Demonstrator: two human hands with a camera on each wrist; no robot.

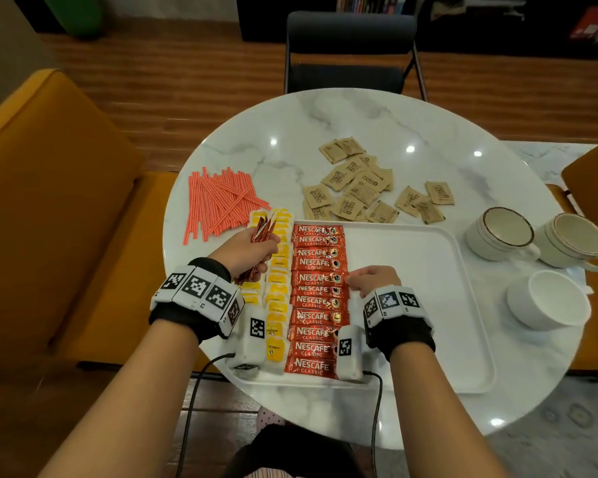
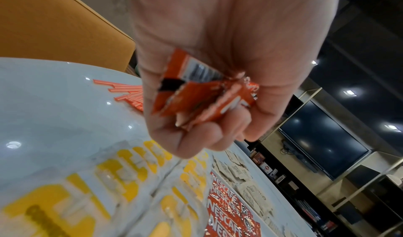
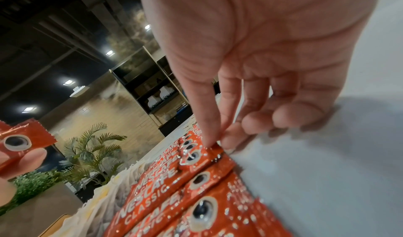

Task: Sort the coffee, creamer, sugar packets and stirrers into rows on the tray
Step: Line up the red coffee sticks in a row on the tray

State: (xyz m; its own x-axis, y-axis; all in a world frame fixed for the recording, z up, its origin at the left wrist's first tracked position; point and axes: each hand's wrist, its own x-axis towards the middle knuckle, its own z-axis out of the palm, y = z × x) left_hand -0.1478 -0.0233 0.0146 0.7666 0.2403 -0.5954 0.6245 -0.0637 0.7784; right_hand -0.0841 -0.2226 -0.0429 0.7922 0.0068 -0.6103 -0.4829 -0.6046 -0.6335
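I'm in the middle of the coffee row: my left hand (image 1: 244, 251) is curled round a small bunch of spare coffee sachets (image 2: 196, 92), held above the creamer packets (image 1: 277, 284) at the tray's left edge, while my right hand (image 1: 372, 281) is down on the white tray (image 1: 428, 305) at the right-hand ends of the coffee row (image 1: 316, 298). In the right wrist view the thumb and index finger (image 3: 209, 120) pinch the end of one sachet about midway down the row, the other fingers loosely curled against the tray. I judge I'm nudging that sachet square with its neighbours; whether it is being lifted or just pressed flat I can't quite tell from this angle. To do it well I'd keep the pinch light and slide the end in line with the ones above and below, logos facing up, without dragging the overlapping neighbours or bumping the creamer beside them. Then I'd feed the next sachet from the left bunch one at a time. The brown sugar packets (image 1: 363, 188) lie scattered on the marble table (image 1: 394, 125) beyond the tray, and the red stirrers (image 1: 218, 201) sit in a loose heap to the far left, both still unsorted; the tray's right half waits for them.
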